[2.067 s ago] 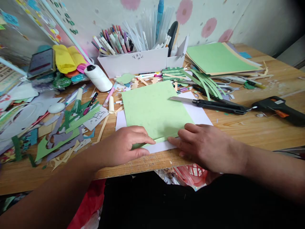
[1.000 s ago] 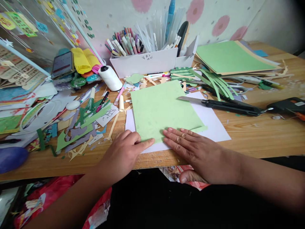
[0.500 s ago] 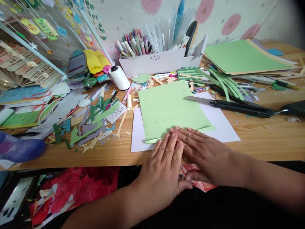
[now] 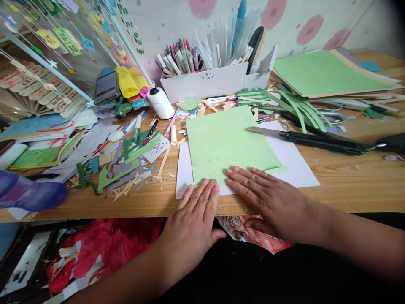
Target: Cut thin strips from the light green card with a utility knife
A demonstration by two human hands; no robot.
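Note:
A light green sheet of paper (image 4: 228,141) lies on a white sheet (image 4: 300,171) near the table's front edge. Its near edge is folded over in a narrow strip, whose right end shows beside my right hand (image 4: 272,200). That hand lies flat with fingers stretched over the fold. My left hand (image 4: 193,219) presses flat with its fingertips on the near left corner of the green sheet, covering the fold there. Neither hand holds anything. A black-handled utility knife (image 4: 325,141) rests at the right, its blade tip over the green sheet.
Paper scraps (image 4: 126,169) litter the table on the left, near a white thread spool (image 4: 160,103). A white box (image 4: 204,82) of pens stands at the back. Green paper sheets (image 4: 332,74) are stacked at the back right. A purple object (image 4: 34,192) sits at the left edge.
My left hand has slid left along the folded edge, away from my right hand. My right hand has barely moved. The view has shifted slightly.

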